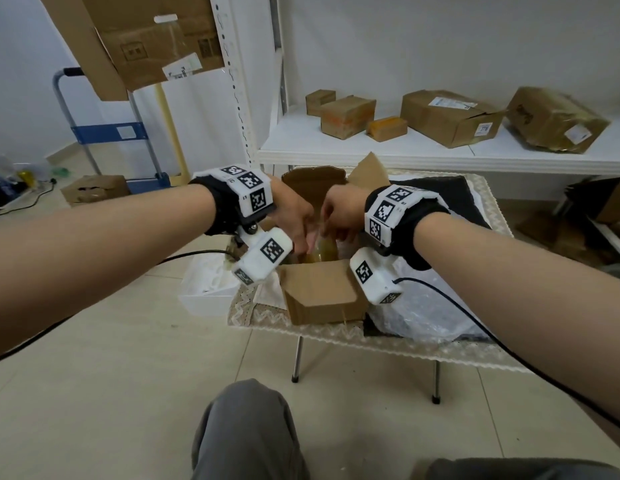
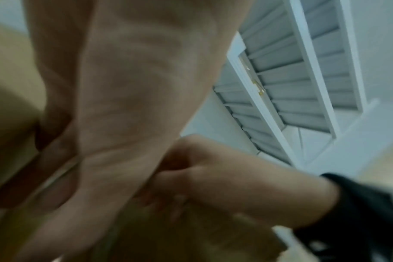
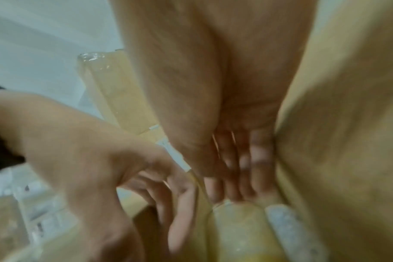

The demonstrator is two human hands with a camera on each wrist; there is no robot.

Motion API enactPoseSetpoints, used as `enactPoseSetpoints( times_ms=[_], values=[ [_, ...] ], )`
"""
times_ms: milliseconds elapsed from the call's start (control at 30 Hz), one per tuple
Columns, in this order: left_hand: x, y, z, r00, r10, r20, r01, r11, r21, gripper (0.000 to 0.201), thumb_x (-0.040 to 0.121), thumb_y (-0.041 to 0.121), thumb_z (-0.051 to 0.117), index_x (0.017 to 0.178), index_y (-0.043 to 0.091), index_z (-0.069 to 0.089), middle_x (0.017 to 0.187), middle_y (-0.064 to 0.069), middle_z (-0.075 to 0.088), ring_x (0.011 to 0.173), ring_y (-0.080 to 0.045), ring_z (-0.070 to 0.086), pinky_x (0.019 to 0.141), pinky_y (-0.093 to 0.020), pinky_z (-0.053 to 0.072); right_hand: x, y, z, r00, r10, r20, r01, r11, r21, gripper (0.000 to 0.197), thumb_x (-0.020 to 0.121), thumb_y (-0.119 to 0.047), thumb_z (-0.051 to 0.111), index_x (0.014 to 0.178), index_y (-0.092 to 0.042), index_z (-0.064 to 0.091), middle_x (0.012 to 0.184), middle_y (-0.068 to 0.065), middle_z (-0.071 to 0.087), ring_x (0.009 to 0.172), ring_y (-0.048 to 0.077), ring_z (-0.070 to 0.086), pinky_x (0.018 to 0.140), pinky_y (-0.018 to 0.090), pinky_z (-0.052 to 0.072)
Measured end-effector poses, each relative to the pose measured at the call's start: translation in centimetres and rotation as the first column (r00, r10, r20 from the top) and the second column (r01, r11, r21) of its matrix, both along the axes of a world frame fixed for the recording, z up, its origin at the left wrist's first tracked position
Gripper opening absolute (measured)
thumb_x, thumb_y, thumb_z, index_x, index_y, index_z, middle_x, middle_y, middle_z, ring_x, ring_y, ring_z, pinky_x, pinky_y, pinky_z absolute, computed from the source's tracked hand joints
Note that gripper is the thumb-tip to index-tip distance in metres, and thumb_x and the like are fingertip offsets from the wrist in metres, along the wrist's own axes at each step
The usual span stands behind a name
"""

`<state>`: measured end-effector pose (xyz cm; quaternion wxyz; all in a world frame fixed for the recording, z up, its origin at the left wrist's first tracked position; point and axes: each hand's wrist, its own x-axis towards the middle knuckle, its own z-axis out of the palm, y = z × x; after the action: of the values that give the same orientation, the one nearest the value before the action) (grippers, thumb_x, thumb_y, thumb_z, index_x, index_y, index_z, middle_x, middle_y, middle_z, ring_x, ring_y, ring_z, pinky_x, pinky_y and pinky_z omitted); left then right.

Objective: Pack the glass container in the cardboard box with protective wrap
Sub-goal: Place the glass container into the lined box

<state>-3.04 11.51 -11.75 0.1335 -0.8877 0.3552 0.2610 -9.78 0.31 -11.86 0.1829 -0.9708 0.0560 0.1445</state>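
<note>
Hands both down inside the open cardboard box point(image 1: 320, 292) on the small folding table point(image 1: 398, 344). We see the left hand point(image 1: 294, 220) reaching in from the left, fingers pointing down into the box. The right hand point(image 1: 339, 214) comes in from the right, fingers curled downward, just beside the left.

Right wrist view is blurred. It shows the right hand's fingers point(image 3: 247, 170) extended downward and lying against the top of the glass container point(image 3: 240, 228), a yellowish cylinder wrapped in bubble wrap point(image 3: 292, 228). The left hand's fingers point(image 3: 175, 203) lie along the container's side, loosely bent. We cannot tell whether either hand actually grips it or just presses against it.

Container sits in the box cavity, between the box walls; from the head view only a yellowish patch point(image 1: 324, 252) shows under the fingers.

Box flaps stand open, near flap folded toward us. More loose bubble wrap point(image 1: 416, 317) lies on the table to the right of the box, touching it. A white tray point(image 1: 206, 292) sits left of the table.

Behind the table, a white shelf point(image 1: 440, 152) carries several taped cardboard parcels point(image 1: 450, 117). Left wrist view is too blurred to add anything.
</note>
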Motion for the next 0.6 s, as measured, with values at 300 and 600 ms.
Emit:
enactPoseSetpoints(
  times_ms=[300, 600],
  values=[
    [1.7, -3.1, -1.6, 0.988, -0.131, 0.077, 0.125, 0.989, 0.073, 0.033, 0.094, 0.018, 0.062, 0.123, 0.006, 0.054, 0.107, -0.006, 0.064, 0.094, -0.022, 0.064, 0.067, -0.022, 0.054, -0.8, -3.5, -0.4, 0.938, -0.251, 0.237, 0.299, 0.934, -0.195, 0.022, 0.092, -0.021, 0.057, 0.109, -0.018, 0.070, 0.132, 0.010, 0.046, 0.128, 0.034, 0.040, 0.107, 0.047, 0.037],
    [1.5, -3.7, -2.7, 0.996, -0.086, 0.028, 0.085, 0.996, 0.023, 0.070, 0.093, 0.014, 0.061, 0.153, 0.023, 0.026, 0.149, -0.007, 0.044, 0.132, -0.028, 0.046, 0.109, -0.039, 0.040, -1.3, -3.6, -1.1, 0.953, -0.290, 0.089, 0.286, 0.957, 0.050, 0.028, 0.088, -0.010, 0.061, 0.116, -0.016, 0.062, 0.095, 0.006, 0.059, 0.103, 0.028, 0.065, 0.082, 0.035, 0.057]
  ],
)
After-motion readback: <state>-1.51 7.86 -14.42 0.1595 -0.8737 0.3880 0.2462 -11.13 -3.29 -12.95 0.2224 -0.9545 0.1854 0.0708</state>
